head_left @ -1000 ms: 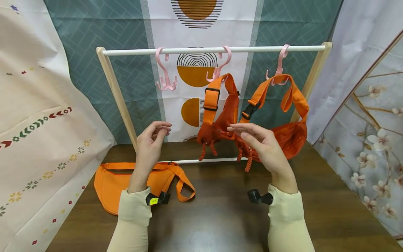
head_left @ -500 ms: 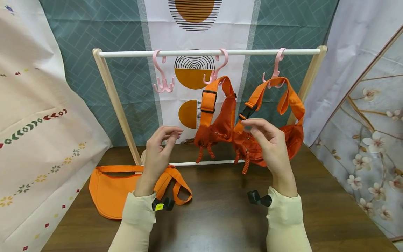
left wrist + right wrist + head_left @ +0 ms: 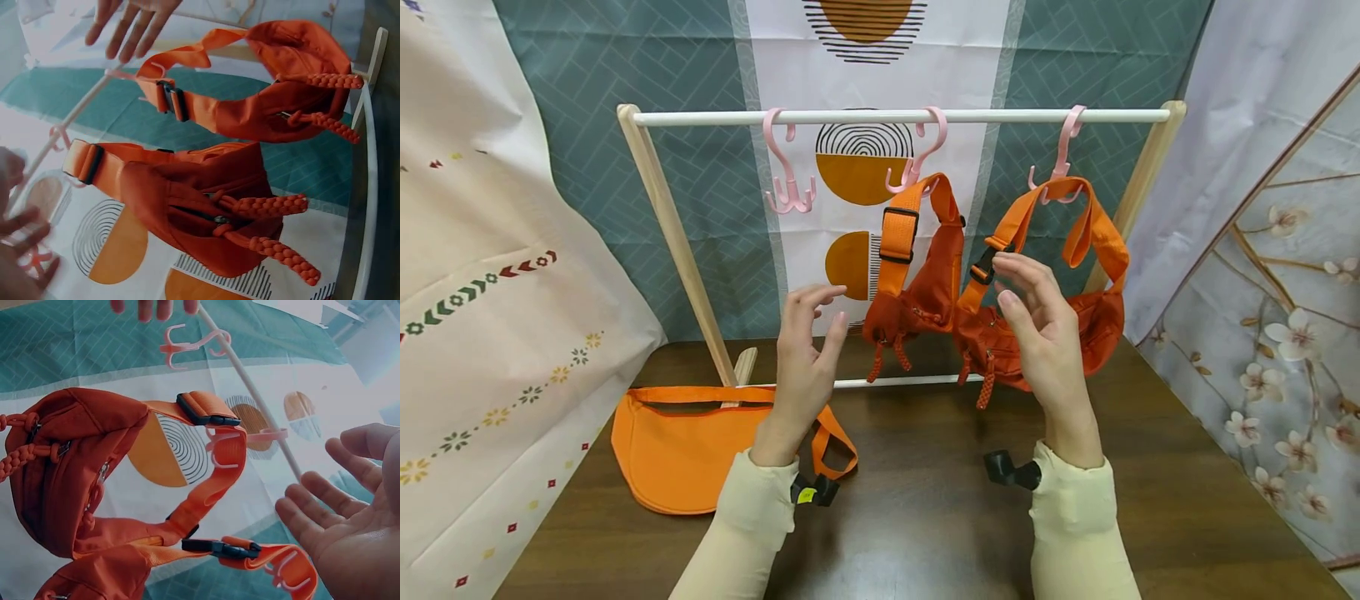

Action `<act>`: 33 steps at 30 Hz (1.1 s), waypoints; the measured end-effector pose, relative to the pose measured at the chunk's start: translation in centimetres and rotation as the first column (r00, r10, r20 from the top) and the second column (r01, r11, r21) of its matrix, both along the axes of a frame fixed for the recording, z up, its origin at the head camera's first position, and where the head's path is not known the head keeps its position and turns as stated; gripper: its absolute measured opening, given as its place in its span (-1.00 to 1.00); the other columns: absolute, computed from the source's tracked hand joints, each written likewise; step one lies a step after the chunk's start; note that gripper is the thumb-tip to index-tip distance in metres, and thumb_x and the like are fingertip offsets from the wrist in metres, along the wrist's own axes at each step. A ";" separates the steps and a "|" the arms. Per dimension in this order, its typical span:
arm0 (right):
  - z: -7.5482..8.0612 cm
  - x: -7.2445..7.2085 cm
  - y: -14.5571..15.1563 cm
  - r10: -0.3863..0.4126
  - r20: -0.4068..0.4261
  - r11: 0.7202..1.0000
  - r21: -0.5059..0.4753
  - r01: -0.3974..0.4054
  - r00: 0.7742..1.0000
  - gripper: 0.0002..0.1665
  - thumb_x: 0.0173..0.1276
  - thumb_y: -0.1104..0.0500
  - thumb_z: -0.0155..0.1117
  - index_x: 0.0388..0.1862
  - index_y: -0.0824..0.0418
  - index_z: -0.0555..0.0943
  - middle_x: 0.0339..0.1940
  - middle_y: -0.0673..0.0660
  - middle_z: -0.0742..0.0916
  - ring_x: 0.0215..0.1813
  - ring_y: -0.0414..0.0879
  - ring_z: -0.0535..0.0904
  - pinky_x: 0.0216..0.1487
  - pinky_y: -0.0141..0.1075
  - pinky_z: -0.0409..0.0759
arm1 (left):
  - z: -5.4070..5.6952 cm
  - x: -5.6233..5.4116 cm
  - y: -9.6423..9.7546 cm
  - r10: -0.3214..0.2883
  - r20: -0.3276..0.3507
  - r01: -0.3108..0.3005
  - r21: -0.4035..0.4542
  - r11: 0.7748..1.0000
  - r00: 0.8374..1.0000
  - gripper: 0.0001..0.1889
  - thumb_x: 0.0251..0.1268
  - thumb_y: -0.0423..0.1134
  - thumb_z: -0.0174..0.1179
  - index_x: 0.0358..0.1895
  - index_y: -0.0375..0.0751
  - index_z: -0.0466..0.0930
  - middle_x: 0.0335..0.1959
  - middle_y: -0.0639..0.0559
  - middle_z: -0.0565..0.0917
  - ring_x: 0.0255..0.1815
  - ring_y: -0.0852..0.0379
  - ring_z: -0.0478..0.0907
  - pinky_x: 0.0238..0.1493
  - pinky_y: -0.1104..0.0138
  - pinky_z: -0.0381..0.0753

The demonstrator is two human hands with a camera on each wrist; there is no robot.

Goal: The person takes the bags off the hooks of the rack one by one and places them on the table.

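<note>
My left hand (image 3: 808, 358) hovers in front of the rack with fingers relaxed and nothing in them. Likewise empty, my right hand (image 3: 1048, 350) is raised before the right-hand bag, overlapping it in the head view; its fingers are spread in the right wrist view. Two red-orange waist bags hang by their straps: one waist bag (image 3: 928, 287) on the middle pink hook (image 3: 917, 162), the other waist bag (image 3: 1097, 329) on the right pink hook (image 3: 1063, 150). Braided zip pulls dangle from both. An orange shoulder bag (image 3: 681, 458) lies flat on the table, its strap partly behind my left forearm.
A rack with a white top rail (image 3: 850, 118) and wooden side posts (image 3: 681, 242) stands across the table (image 3: 910, 517). Its left pink hook (image 3: 790, 179) bears nothing. Patterned cloths (image 3: 475, 292) hang behind and at both sides.
My left hand has moved right, away from the orange shoulder bag, and its fingers have spread. The right hand has risen slightly and opened wider. The bags stay where they were.
</note>
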State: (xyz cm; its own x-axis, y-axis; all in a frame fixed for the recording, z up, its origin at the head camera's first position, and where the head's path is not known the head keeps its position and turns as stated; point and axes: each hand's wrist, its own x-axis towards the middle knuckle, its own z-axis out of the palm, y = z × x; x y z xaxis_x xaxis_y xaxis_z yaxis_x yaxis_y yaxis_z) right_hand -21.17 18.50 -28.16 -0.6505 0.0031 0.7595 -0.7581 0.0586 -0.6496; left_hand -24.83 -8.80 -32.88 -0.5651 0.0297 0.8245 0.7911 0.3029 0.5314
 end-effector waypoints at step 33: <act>6.8 -3.8 2.1 0.037 0.017 0.976 0.212 -0.040 0.999 -0.25 0.45 0.48 0.25 0.59 0.26 0.35 0.62 0.11 0.33 0.69 -0.07 0.08 0.62 -0.24 0.08 | 1.4 -1.0 1.1 -0.009 0.166 0.035 -0.153 0.988 0.986 -0.52 0.63 -0.09 0.11 0.48 -0.11 0.36 0.38 -0.15 0.24 0.44 -0.04 0.22 0.43 -0.04 0.29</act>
State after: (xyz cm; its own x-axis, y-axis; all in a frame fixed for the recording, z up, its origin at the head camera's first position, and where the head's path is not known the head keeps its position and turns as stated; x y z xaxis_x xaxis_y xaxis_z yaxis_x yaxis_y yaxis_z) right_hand -24.92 20.62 -21.38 -0.6569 -0.1827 0.7315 -0.7540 0.1674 -0.6352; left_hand -25.86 -7.73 -31.51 -0.6904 0.1639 0.7046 0.7042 0.3754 0.6026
